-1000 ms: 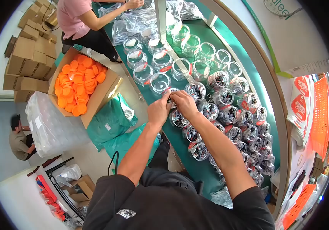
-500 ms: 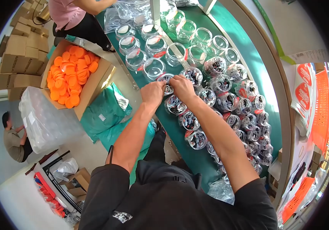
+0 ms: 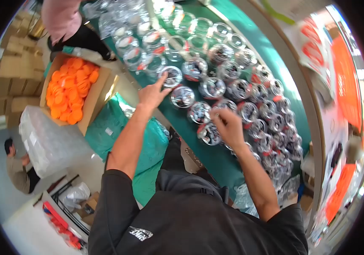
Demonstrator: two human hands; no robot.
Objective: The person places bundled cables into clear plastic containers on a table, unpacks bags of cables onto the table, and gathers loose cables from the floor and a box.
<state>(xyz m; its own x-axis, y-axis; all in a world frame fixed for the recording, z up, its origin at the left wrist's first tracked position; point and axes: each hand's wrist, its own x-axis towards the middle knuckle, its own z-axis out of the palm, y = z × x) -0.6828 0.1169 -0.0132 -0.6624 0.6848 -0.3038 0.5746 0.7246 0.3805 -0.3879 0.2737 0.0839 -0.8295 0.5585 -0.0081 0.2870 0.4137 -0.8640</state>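
Note:
My left hand [image 3: 151, 95] is at the near edge of the green table [image 3: 177, 117], its thumb and fingers around the side of a clear round jar [image 3: 172, 77] that has some contents at the bottom. Away to the right, my right hand [image 3: 229, 127] is over the filled jars, fingers curled together. Motion smears its fingertips, and whatever may be between them cannot be made out. Close by stand clear jars with dark and white small pieces inside, among them one jar [image 3: 182, 97] below the left hand and another [image 3: 199, 112] between the hands.
Several jars [image 3: 154, 63] without visible contents stand farther up the table, near plastic bags [image 3: 118, 19]. Filled jars [image 3: 271, 110] crowd the right side. On the left are a carton [image 3: 99, 95] of orange lids [image 3: 69, 91] and green sacks [image 3: 122, 131]. Two other people are nearby.
My right hand has left the jar beside my left hand and moved right and down over the filled jars. My left hand has shifted left and up in view. The view has moved slightly.

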